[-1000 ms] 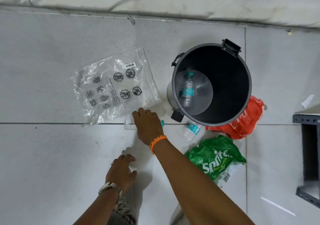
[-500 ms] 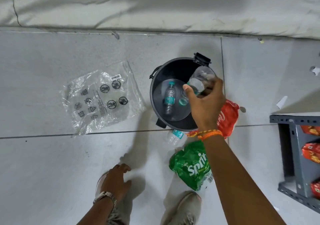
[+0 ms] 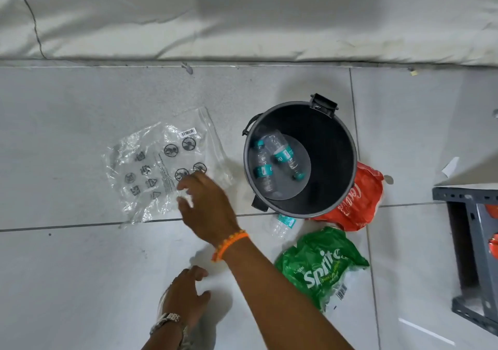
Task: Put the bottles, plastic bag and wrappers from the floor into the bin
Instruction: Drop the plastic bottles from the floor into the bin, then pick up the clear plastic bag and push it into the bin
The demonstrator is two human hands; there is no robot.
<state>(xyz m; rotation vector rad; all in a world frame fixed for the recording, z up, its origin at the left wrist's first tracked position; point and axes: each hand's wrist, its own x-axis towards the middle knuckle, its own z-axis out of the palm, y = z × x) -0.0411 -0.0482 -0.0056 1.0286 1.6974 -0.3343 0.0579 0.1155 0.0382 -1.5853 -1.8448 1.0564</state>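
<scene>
A dark round bin (image 3: 336, 188) stands on the floor with two clear bottles (image 3: 283, 154) with teal labels lying inside. A third clear bottle (image 3: 283, 223) lies on the floor at the bin's near side. A clear plastic bag (image 3: 151, 172) with printed symbols lies flat to the left. My right hand (image 3: 207, 204) reaches over the bag's right edge, fingers apart, holding nothing. My left hand (image 3: 183, 295) rests low near my knee, fingers loosely spread. A green Sprite wrapper (image 3: 320, 266) and a red wrapper (image 3: 355, 201) lie right of the bin.
A white wall base (image 3: 242, 40) runs along the far side. A grey metal rack (image 3: 469, 242) with red packets stands at the right edge. Small paper scraps (image 3: 450, 166) lie on the grey floor tiles right of the bin.
My right hand picked a bottle off the floor, carried it over the bin and let it go inside. It has since swung left to the plastic bag.
</scene>
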